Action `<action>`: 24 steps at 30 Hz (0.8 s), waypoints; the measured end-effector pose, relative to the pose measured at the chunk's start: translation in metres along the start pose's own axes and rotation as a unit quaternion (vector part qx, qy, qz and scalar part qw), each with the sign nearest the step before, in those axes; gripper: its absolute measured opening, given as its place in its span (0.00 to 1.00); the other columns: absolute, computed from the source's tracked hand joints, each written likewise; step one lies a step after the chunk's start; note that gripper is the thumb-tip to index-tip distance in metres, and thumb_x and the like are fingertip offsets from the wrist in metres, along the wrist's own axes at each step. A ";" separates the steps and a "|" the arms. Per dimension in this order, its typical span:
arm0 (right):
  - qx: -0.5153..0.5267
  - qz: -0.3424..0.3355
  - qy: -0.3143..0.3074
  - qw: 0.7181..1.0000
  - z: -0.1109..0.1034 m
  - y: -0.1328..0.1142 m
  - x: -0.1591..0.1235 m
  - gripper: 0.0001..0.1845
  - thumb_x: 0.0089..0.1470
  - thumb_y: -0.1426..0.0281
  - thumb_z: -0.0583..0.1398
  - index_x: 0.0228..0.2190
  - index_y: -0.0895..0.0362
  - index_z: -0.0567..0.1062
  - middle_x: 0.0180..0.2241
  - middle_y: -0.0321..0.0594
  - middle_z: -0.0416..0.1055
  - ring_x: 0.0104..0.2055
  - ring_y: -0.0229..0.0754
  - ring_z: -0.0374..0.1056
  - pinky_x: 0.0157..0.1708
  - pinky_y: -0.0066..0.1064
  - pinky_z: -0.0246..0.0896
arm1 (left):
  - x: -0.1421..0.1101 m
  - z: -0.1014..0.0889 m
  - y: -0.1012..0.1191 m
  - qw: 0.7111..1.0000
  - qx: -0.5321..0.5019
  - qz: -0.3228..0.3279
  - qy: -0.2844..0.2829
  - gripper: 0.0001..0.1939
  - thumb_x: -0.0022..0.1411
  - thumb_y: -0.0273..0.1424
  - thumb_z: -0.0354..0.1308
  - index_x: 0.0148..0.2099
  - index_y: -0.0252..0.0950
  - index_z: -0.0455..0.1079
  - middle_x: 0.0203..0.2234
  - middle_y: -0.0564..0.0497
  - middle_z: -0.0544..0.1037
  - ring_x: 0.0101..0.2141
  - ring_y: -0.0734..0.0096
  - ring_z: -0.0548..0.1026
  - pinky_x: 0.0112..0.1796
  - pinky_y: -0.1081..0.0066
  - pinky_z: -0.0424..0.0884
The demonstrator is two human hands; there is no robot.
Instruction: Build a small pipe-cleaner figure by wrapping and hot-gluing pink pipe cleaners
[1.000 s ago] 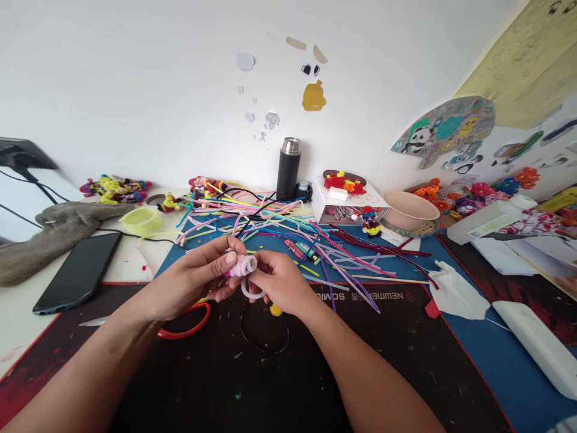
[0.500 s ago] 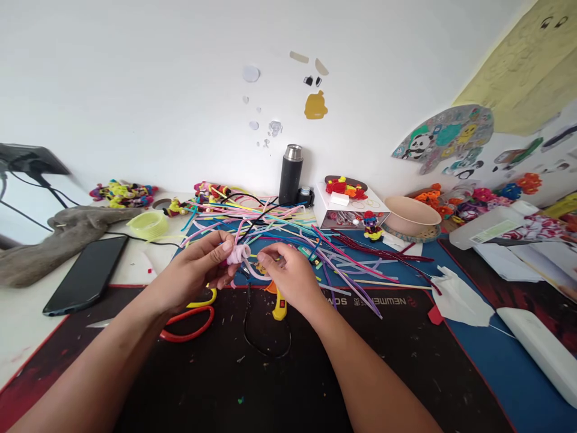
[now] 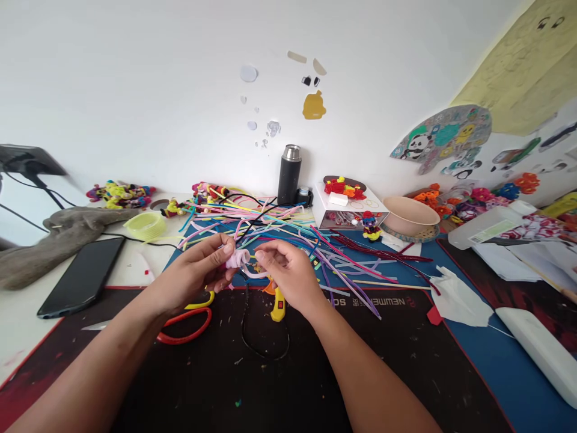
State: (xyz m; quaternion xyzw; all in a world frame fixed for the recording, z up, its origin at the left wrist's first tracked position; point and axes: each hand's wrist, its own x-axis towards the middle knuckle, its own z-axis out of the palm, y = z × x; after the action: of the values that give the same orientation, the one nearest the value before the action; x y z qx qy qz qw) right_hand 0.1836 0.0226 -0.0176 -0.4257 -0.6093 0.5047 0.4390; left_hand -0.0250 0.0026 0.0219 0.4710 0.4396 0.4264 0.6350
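Note:
My left hand [image 3: 210, 264] pinches a pale pink pipe cleaner coil [image 3: 237, 259], wound into a short hollow tube whose open end faces right. A loose tail of the same pipe cleaner curves below the coil to my right hand [image 3: 288, 273]. The fingers of that hand are closed at the tail; the exact grip is partly hidden. Beneath my hands lie a yellow utility knife [image 3: 278, 305] and a black cord loop [image 3: 265, 356]. Scissors with red and yellow handles [image 3: 187, 331] rest partly under my left forearm.
Many coloured pipe cleaners [image 3: 347, 264] spread behind my hands. Farther back stand a black flask [image 3: 289, 175], a white box [image 3: 327, 210] and a beige bowl [image 3: 410, 215]. A phone [image 3: 81, 276] lies left; a white glue gun-like object [image 3: 536, 355] lies right. A dark mat [image 3: 288, 397] covers the front.
My right hand has shifted slightly left and up, nearer to the coil. The left hand keeps its hold, and the whole view has moved a little.

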 end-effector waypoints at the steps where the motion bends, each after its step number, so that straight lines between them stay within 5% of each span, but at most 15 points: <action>1: 0.020 0.015 -0.015 1.000 0.001 0.000 -0.001 0.15 0.62 0.55 0.67 0.41 0.53 0.81 0.36 0.40 0.80 0.38 0.45 0.78 0.33 0.32 0.73 | 0.000 0.000 -0.001 1.000 0.002 -0.003 -0.004 0.23 0.60 0.50 0.73 0.38 0.39 0.68 0.24 0.55 0.74 0.22 0.75 0.67 0.22 0.77 0.62; 6: 0.091 0.100 -0.071 0.988 0.007 0.000 -0.002 0.16 0.61 0.55 0.69 0.43 0.53 0.79 0.34 0.39 0.80 0.28 0.41 0.77 0.17 0.24 0.61 | 0.001 0.002 -0.003 0.999 0.024 -0.022 -0.016 0.26 0.59 0.54 0.73 0.38 0.39 0.69 0.24 0.56 0.74 0.21 0.75 0.67 0.23 0.77 0.65; 24: 0.204 0.125 -0.126 0.963 0.013 0.001 -0.005 0.30 0.49 0.47 0.74 0.36 0.53 0.68 0.24 0.28 0.74 0.21 0.37 0.73 0.16 0.23 0.57 | 0.001 0.005 -0.007 0.995 0.086 -0.020 -0.055 0.24 0.64 0.55 0.68 0.40 0.41 0.68 0.25 0.56 0.74 0.23 0.73 0.68 0.25 0.74 0.64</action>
State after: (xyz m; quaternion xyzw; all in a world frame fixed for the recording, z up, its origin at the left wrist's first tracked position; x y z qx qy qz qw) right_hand 0.1726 0.0146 -0.0207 -0.3328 -0.4860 0.7187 0.3695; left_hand -0.0195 0.0014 0.0160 0.5375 0.4484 0.3482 0.6235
